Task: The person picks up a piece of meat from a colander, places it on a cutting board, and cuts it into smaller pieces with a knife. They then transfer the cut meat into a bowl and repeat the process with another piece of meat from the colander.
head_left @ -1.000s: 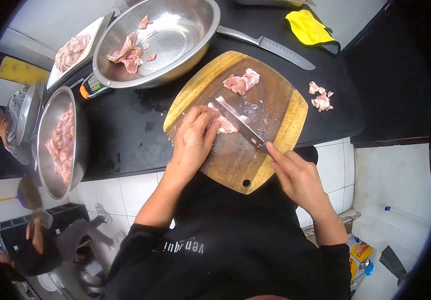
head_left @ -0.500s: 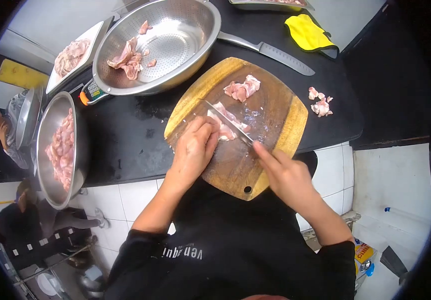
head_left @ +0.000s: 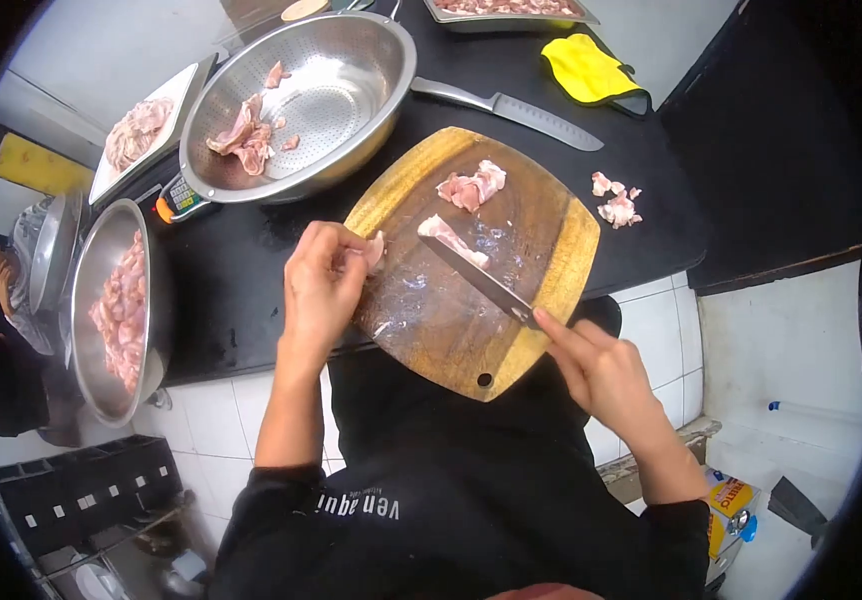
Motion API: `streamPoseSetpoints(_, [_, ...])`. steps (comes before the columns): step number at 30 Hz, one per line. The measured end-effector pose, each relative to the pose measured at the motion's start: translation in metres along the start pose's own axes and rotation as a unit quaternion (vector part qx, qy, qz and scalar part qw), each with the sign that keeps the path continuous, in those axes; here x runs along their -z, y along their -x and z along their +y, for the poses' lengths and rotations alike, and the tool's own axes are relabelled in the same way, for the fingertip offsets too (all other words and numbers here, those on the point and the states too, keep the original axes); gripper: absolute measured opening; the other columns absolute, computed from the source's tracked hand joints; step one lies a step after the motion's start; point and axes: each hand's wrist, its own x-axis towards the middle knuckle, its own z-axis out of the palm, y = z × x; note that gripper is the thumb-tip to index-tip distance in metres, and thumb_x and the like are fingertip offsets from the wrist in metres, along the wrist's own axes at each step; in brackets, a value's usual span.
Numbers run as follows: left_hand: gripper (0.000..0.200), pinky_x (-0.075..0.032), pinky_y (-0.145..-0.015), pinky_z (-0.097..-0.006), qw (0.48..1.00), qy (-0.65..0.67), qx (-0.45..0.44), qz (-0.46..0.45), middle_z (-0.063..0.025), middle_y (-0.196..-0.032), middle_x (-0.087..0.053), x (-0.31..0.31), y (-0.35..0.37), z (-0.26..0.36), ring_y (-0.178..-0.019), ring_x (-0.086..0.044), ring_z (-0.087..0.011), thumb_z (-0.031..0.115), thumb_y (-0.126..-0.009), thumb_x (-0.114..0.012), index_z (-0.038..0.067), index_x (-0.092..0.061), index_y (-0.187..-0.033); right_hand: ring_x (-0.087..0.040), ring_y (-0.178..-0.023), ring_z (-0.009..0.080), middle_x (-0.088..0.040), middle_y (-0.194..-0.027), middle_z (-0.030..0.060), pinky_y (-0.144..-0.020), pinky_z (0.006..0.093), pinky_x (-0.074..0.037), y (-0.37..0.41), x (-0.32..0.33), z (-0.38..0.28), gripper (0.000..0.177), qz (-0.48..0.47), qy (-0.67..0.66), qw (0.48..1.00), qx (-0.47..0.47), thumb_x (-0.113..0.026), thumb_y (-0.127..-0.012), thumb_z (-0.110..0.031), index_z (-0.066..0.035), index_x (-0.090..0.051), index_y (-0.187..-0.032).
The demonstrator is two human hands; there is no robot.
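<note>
My left hand (head_left: 319,283) is lifted at the left edge of the wooden cutting board (head_left: 551,270), fingers pinched on a small cut piece of raw meat (head_left: 375,250). My right hand (head_left: 599,368) grips the handle of a knife (head_left: 478,278), whose blade lies across the board against a strip of meat (head_left: 451,239). A small pile of meat pieces (head_left: 470,187) sits at the board's far side.
A steel colander (head_left: 351,90) with meat scraps stands behind the board; a steel bowl (head_left: 101,250) of meat sits at the counter's left edge. A second knife (head_left: 511,108), yellow cloth (head_left: 588,68), meat scraps (head_left: 614,203), white tray (head_left: 186,80) of meat and a scale are around.
My left hand has left the strip and drawn left with a cut piece pinched in its fingers. The knife has finished a cut and rests beside the remaining strip.
</note>
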Motion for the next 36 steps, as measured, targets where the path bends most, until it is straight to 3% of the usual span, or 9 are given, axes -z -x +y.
streamPoseSetpoints(4, [0.015,-0.058,-0.080,-0.0344,0.984,-0.012,-0.029,-0.174,-0.0130,-0.102,-0.069,0.002,-0.010,0.010,-0.088,-0.072,-0.0232,0.004,-0.090,-0.067,-0.002,-0.073,-0.102,-0.061,-0.055,0.0264,-0.058,-0.074,0.0073,-0.054,0.0385,-0.053,0.002,0.009,0.010,0.048,0.027,0.008,1.000,0.006,-0.072,-0.092,-0.012,-0.020,-0.065,-0.139])
streamPoseSetpoints(6, [0.024,-0.056,-0.091,-0.0382,0.974,-0.018,0.035,-0.224,-0.0152,-0.114,-0.067,-0.003,-0.015,0.023,-0.101,-0.071,-0.0292,0.005,-0.088,-0.070,0.000,-0.073,-0.112,-0.060,-0.055,0.0257,-0.058,-0.072,0.0073,-0.054,0.0383,-0.050,0.012,0.024,0.014,0.043,0.036,-0.004,0.999,-0.011,-0.073,-0.092,-0.013,-0.022,-0.070,-0.134])
streamPoseSetpoints(8, [0.036,-0.050,-0.102,-0.0426,0.957,-0.164,-0.218,-0.096,-0.0158,-0.123,-0.065,-0.014,-0.029,0.028,-0.115,-0.065,-0.0355,0.007,-0.086,-0.072,0.001,-0.069,-0.122,-0.059,-0.055,0.0258,-0.057,-0.069,0.0079,-0.054,0.0387,-0.048,0.025,0.037,0.018,0.037,0.031,-0.016,0.998,-0.048,-0.074,-0.091,-0.014,-0.019,-0.074,-0.128])
streamPoseSetpoints(9, [0.045,-0.045,-0.108,-0.0450,0.951,-0.131,-0.242,-0.138,-0.0156,-0.128,-0.064,-0.020,-0.037,0.028,-0.123,-0.058,-0.0386,0.008,-0.085,-0.073,0.003,-0.065,-0.129,-0.056,-0.053,0.0252,-0.056,-0.066,0.0087,-0.053,0.0372,-0.045,0.031,0.041,0.019,0.036,0.039,-0.033,0.996,-0.067,-0.075,-0.090,-0.012,-0.017,-0.075,-0.125])
streamPoseSetpoints(13, [0.040,-0.049,-0.098,-0.0427,0.921,-0.066,-0.235,-0.303,-0.0172,-0.116,-0.064,-0.050,-0.049,0.014,-0.113,-0.061,-0.0363,0.008,-0.085,-0.073,0.001,-0.065,-0.123,-0.051,-0.052,0.0209,-0.055,-0.066,0.0091,-0.053,0.0343,-0.042,0.048,0.036,0.031,0.037,0.073,-0.101,0.986,-0.110,-0.075,-0.089,-0.007,-0.012,-0.074,-0.126])
streamPoseSetpoints(16, [0.030,-0.051,-0.091,-0.0432,0.912,-0.155,-0.195,-0.325,-0.0175,-0.109,-0.063,-0.048,-0.050,0.018,-0.106,-0.063,-0.0355,0.008,-0.085,-0.070,0.000,-0.065,-0.114,-0.048,-0.054,0.0166,-0.054,-0.066,0.0092,-0.054,0.0318,-0.040,0.056,0.026,0.038,0.038,0.134,-0.129,0.971,-0.147,-0.074,-0.090,-0.003,-0.008,-0.073,-0.128])
streamPoseSetpoints(28, [0.030,-0.052,-0.077,-0.0432,0.978,-0.011,-0.125,-0.167,-0.0173,-0.096,-0.063,-0.071,-0.036,0.074,-0.086,-0.067,-0.0339,0.021,-0.088,-0.079,-0.001,-0.068,-0.106,-0.059,-0.069,0.0178,-0.062,-0.079,0.0142,-0.069,0.0302,-0.049,0.040,0.010,0.039,0.041,0.218,-0.187,0.947,-0.144,-0.068,-0.095,-0.001,-0.003,-0.066,-0.136])
streamPoseSetpoints(33, [0.035,-0.056,-0.076,-0.0392,0.970,-0.064,-0.091,-0.215,-0.0163,-0.098,-0.063,-0.069,-0.001,0.036,-0.083,-0.069,-0.0278,0.017,-0.086,-0.081,-0.004,-0.069,-0.110,-0.061,-0.071,0.0311,-0.060,-0.087,0.0167,-0.067,0.0359,-0.051,0.037,-0.005,0.020,0.051,0.118,-0.214,0.966,-0.081,-0.064,-0.094,0.004,-0.001,-0.056,-0.144])
streamPoseSetpoints(36, [0.033,-0.056,-0.072,-0.0354,0.976,-0.050,-0.066,-0.202,-0.0151,-0.098,-0.064,-0.064,0.004,0.036,-0.078,-0.069,-0.0231,0.008,-0.084,-0.081,-0.005,-0.069,-0.112,-0.062,-0.069,0.0321,-0.059,-0.088,0.0171,-0.064,0.0374,-0.051,0.036,-0.008,0.008,0.051,0.094,-0.206,0.972,-0.056,-0.065,-0.094,0.004,-0.001,-0.056,-0.144])
